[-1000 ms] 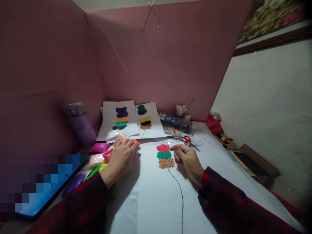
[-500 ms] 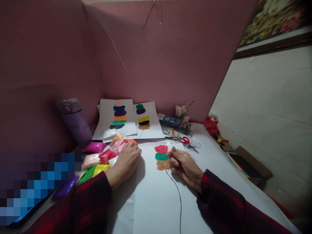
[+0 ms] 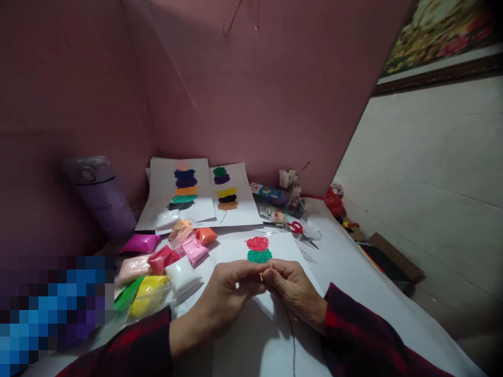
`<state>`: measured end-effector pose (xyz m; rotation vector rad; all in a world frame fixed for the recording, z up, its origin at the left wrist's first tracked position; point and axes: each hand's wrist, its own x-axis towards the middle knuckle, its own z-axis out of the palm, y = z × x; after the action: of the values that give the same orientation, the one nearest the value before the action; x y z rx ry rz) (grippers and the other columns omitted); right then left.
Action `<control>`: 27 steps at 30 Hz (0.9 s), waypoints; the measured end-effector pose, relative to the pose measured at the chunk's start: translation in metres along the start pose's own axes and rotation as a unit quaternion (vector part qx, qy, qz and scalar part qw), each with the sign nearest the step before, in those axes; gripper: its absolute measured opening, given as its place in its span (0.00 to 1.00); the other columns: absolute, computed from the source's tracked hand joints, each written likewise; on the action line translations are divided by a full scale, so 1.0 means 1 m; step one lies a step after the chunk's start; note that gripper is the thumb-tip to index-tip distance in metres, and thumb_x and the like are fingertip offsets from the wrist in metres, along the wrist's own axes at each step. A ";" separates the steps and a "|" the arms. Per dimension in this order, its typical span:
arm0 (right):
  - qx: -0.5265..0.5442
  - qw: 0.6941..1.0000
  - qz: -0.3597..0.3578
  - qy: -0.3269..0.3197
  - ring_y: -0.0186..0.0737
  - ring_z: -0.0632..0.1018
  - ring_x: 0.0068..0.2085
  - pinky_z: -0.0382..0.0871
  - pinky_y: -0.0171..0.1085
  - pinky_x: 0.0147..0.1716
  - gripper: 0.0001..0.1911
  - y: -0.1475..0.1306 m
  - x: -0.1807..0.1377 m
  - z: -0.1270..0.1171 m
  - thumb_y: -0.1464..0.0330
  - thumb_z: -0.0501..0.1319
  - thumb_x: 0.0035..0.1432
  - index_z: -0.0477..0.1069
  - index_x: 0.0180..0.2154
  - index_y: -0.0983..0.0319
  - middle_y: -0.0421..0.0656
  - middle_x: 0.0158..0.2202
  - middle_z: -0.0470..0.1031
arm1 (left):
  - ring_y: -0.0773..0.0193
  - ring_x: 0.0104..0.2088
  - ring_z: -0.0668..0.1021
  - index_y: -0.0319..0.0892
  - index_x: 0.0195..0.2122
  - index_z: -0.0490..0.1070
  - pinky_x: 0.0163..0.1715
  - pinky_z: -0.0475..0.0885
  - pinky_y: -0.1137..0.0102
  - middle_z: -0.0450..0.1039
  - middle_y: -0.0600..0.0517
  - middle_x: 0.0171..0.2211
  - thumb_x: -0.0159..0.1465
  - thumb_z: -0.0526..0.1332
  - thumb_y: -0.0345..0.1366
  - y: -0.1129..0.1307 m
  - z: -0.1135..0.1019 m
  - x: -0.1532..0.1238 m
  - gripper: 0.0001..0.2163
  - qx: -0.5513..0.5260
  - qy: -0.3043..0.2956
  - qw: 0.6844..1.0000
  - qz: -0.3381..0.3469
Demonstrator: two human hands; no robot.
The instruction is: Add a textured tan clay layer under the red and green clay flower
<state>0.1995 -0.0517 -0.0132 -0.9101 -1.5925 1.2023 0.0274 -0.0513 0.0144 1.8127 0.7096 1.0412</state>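
Observation:
My left hand (image 3: 231,285) and my right hand (image 3: 294,285) meet over a white sheet (image 3: 236,340), fingertips touching. Both are closed in a pinch. A tiny orange-brown bit shows between the fingertips; what it is I cannot make out. On the sheet, just beyond my fingers, lie a textured red patch (image 3: 257,243) and a green patch (image 3: 259,255). The hands cover the area below them. From under my right hand a thin dark curved line (image 3: 291,324) runs down the sheet.
Several coloured packets (image 3: 183,275) lie left of my hands. Two sheets with colour bands (image 3: 231,214) lean at the back. A purple bottle (image 3: 102,193) stands at left. Red-handled scissors (image 3: 295,227) lie at back right, near a blue package (image 3: 271,192). An open cardboard box (image 3: 396,256) sits at right.
My left hand has left the packets and come right to meet my right hand. My right hand has moved slightly nearer to me. The brown patch is now hidden. The view has shifted slightly.

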 end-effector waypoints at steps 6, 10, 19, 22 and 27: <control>0.015 1.000 0.003 -0.012 0.29 0.57 0.21 0.51 0.32 0.21 0.27 -0.006 -0.002 0.007 0.48 0.59 0.55 0.62 0.19 0.63 0.34 0.18 0.55 | 0.68 0.28 0.75 0.41 0.36 0.76 0.30 0.67 0.75 0.75 0.51 0.26 0.62 0.60 0.29 -0.014 0.002 -0.011 0.05 0.124 0.048 0.982 0.135; -0.117 0.989 -0.084 0.017 0.31 0.63 0.22 0.56 0.32 0.22 0.22 -0.011 -0.008 0.008 0.54 0.55 0.61 0.70 0.25 0.64 0.37 0.19 0.64 | 0.68 0.25 0.72 0.39 0.33 0.72 0.26 0.65 0.74 0.72 0.52 0.24 0.64 0.56 0.35 -0.012 0.002 -0.013 0.07 0.085 0.072 0.994 0.008; -0.398 0.830 -0.385 0.072 0.34 0.64 0.23 0.55 0.35 0.24 0.16 -0.013 -0.019 0.010 0.63 0.56 0.64 0.67 0.26 0.64 0.39 0.19 0.65 | 0.72 0.21 0.62 0.38 0.26 0.67 0.20 0.57 0.76 0.62 0.56 0.20 0.61 0.58 0.43 -0.008 0.007 -0.019 0.13 -0.080 0.043 0.984 -0.155; -0.416 0.808 -0.411 0.066 0.34 0.64 0.23 0.55 0.35 0.24 0.13 -0.019 -0.023 0.012 0.66 0.56 0.64 0.69 0.28 0.64 0.40 0.19 0.65 | 0.74 0.17 0.61 0.37 0.25 0.68 0.17 0.55 0.77 0.62 0.57 0.17 0.57 0.62 0.40 -0.007 0.008 -0.017 0.11 -0.141 0.052 0.962 -0.229; -0.435 0.782 -0.438 0.092 0.34 0.61 0.20 0.52 0.36 0.21 0.13 -0.033 -0.032 0.016 0.72 0.53 0.64 0.70 0.27 0.64 0.38 0.16 0.62 | 0.73 0.14 0.65 0.38 0.23 0.70 0.15 0.56 0.78 0.67 0.56 0.14 0.46 0.65 0.28 -0.002 0.008 -0.019 0.05 -0.310 -0.033 0.902 -0.298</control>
<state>0.1927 -0.0943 0.0096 -0.6104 -2.0510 -0.3268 0.0249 -0.0688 0.0036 0.9785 0.7206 0.6746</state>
